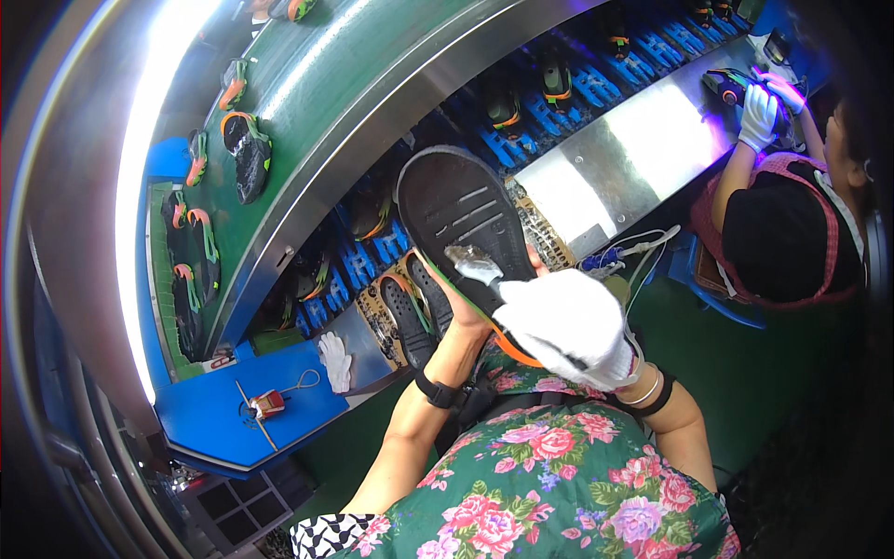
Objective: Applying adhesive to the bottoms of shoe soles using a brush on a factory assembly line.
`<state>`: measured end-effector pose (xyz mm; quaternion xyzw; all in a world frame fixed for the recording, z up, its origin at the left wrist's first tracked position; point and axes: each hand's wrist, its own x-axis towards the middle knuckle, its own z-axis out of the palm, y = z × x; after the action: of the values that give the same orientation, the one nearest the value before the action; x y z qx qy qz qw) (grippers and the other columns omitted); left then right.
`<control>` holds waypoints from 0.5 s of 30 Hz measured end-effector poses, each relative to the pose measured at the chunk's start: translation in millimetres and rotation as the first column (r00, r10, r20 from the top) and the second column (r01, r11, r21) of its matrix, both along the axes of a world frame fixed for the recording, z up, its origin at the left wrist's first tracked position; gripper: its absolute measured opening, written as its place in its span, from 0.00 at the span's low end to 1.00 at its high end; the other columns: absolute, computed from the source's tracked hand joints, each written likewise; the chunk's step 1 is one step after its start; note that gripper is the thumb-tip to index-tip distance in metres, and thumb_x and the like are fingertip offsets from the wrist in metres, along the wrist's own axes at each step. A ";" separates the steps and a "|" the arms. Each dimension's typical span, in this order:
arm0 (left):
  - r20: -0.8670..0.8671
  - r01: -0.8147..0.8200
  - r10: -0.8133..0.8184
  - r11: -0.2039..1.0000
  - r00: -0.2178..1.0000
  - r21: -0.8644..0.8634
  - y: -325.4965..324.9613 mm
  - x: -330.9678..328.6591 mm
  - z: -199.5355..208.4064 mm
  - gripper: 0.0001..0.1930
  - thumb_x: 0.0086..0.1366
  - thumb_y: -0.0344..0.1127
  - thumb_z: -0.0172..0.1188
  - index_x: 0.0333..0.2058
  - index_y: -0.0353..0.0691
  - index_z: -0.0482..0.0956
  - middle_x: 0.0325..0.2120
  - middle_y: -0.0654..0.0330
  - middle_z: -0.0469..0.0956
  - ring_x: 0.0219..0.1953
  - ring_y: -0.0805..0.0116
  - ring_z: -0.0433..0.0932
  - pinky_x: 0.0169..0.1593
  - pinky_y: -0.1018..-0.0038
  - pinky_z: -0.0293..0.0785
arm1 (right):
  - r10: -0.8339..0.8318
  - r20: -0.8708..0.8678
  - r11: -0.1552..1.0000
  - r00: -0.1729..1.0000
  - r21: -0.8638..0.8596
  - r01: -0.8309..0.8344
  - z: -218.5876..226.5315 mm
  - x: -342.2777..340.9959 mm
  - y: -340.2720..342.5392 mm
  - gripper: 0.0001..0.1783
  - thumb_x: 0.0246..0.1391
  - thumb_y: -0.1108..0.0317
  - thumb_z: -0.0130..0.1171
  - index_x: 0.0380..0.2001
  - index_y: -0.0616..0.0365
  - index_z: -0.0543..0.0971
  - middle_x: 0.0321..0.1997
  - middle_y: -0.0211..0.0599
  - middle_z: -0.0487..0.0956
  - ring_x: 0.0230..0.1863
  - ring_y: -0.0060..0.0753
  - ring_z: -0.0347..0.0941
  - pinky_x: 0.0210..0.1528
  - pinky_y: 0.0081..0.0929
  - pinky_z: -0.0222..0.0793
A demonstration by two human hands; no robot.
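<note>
Black grooved shoe sole (456, 200): steadying in curled bare left hand (468, 309), evenly working white-handled brush (479, 267) clenched in white-gloved right hand (566, 324).

The bare left hand (465, 311) holds a big black clog (461, 200) with its sole facing up. An orange strap (514, 350) peeks out by the near end. The right hand (568, 326) wears a white glove and grips a small brush (480, 269), with its bristles on the sole. Two more dark clogs (403, 312) sit side by side on some cardboard (377, 326). Near them, a loose white glove (335, 361) lies by a blue table (200, 415). More shoes (247, 156) sit on the green belt (321, 84). At the right, another person (782, 228) in white gloves handles a dark shoe (728, 88) in purple light.
</note>
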<state>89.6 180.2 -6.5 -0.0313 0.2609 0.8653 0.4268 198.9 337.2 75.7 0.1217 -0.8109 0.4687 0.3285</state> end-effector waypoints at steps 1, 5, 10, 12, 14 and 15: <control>-0.076 0.156 -0.150 0.985 0.986 0.074 3.8 -0.6 9.0 0.65 0.46 0.95 0.46 0.55 0.29 0.72 0.47 0.49 0.77 0.51 0.52 0.78 0.51 0.59 0.80 | -0.010 0.031 0.999 0.999 0.041 0.009 -5.6 3.7 -6.2 0.20 0.51 0.74 0.72 0.50 0.53 0.87 0.46 0.37 0.87 0.43 0.40 0.84 0.47 0.37 0.78; -0.187 0.153 -0.129 0.981 0.974 0.120 2.8 -4.4 12.3 0.60 0.49 0.91 0.52 0.54 0.30 0.72 0.47 0.51 0.76 0.51 0.53 0.76 0.52 0.57 0.78 | 0.100 -0.019 0.970 0.995 -0.221 -0.102 -5.4 0.8 4.2 0.18 0.47 0.75 0.74 0.44 0.58 0.87 0.43 0.40 0.87 0.40 0.40 0.84 0.42 0.35 0.79; -0.173 0.128 -0.117 0.990 0.978 0.051 -3.2 -10.4 7.1 0.61 0.49 0.92 0.49 0.53 0.30 0.72 0.45 0.52 0.76 0.50 0.53 0.75 0.51 0.54 0.79 | 0.089 0.015 0.992 0.996 -0.094 -0.087 -10.8 7.1 8.7 0.20 0.49 0.76 0.73 0.48 0.59 0.87 0.47 0.41 0.87 0.44 0.40 0.83 0.45 0.35 0.79; -0.138 0.110 -0.094 0.987 0.986 0.114 -0.1 -11.1 11.2 0.58 0.51 0.88 0.54 0.56 0.32 0.72 0.48 0.52 0.76 0.50 0.51 0.75 0.52 0.51 0.80 | 0.106 -0.026 0.993 0.994 -0.040 -0.107 -9.7 7.2 -3.0 0.19 0.48 0.76 0.73 0.47 0.60 0.87 0.46 0.40 0.87 0.42 0.39 0.83 0.44 0.36 0.79; -0.186 0.104 -0.083 0.989 0.979 0.107 -3.2 -14.0 4.5 0.58 0.51 0.87 0.56 0.57 0.33 0.72 0.48 0.52 0.76 0.50 0.52 0.75 0.52 0.52 0.79 | 0.123 -0.008 0.981 0.992 -0.147 -0.123 -5.5 5.5 2.6 0.18 0.48 0.77 0.73 0.45 0.60 0.87 0.45 0.40 0.87 0.41 0.40 0.83 0.43 0.36 0.79; -0.235 0.103 -0.076 0.989 0.969 0.105 -3.5 -15.5 3.2 0.57 0.51 0.86 0.58 0.58 0.34 0.72 0.48 0.51 0.76 0.50 0.52 0.75 0.52 0.52 0.79 | 0.138 0.009 0.959 0.990 -0.250 -0.132 -5.2 4.4 6.0 0.17 0.47 0.77 0.74 0.43 0.61 0.87 0.43 0.40 0.87 0.39 0.40 0.84 0.41 0.36 0.79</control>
<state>74.1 176.7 -3.3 0.1059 0.2586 0.8567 0.4336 203.4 343.2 70.6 0.1285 -0.7399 0.5894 0.2979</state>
